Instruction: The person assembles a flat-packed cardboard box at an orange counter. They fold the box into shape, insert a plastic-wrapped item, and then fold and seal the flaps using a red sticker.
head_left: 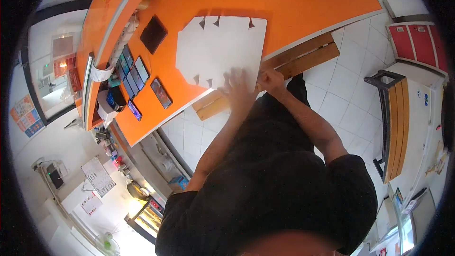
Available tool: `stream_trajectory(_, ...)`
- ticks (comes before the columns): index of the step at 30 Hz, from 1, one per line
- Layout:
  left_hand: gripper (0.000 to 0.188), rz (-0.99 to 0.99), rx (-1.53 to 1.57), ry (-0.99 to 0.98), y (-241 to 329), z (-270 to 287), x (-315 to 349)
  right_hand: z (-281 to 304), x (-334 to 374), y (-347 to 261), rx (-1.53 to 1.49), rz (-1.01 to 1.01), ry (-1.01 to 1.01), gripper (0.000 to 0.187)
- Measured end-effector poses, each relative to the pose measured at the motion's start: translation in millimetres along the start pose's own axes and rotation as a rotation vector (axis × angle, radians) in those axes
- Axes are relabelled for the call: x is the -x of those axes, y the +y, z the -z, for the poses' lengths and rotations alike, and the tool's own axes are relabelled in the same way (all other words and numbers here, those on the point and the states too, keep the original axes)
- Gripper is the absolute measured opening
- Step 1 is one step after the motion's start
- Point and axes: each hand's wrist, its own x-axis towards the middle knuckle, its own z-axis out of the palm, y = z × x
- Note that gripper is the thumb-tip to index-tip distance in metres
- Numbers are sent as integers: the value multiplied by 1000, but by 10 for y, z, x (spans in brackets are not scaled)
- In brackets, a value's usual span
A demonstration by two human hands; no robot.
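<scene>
A large white cardboard sheet (220,50) with cut corners and several dark notches lies flat on the orange table. My left hand (238,90) rests on its near edge, fingers stretched out over the surface and a little blurred. Beside it, at the sheet's near right corner, my right hand (272,81) is closed, with its curled fingers against the cardboard's edge. The fingertips of this hand are partly hidden.
Several phones (135,77) lie on the table's left part, with one phone (161,93) apart from them. A dark square pad (153,34) is behind. Beneath the table's front edge runs a wooden bench (308,57). Another bench (395,128) stands at the right.
</scene>
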Motion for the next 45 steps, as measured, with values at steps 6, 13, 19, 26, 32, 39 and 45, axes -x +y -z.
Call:
stream_trajectory(6, 83, -23, -24, -13, -77, -10, -2, -82, 83, -17, -237, -375, -60, 24)
stream_trajectory(13, 77, -56, -53, 64, -241, -165, 63, -106, 122, -234, -685, -660, -138, 17)
stream_trajectory(19, 78, -55, -23, 76, -183, -101, 59, -185, 136, -290, -542, -539, -41, 29)
stream_trajectory(26, 78, -60, -6, 79, -168, -90, 63, -74, 125, -422, -26, -248, -147, 28)
stream_trajectory(32, 78, 20, -26, 124, -138, -150, -203, 154, 306, -771, 277, 241, -519, 18)
stream_trajectory(39, 85, 141, 208, 246, -190, 58, -139, 806, 296, 11, 328, -750, -607, 33)
stream_trajectory(45, 61, 721, 1844, -73, -560, -710, 32, 343, -238, -5, -332, -839, -605, 40)
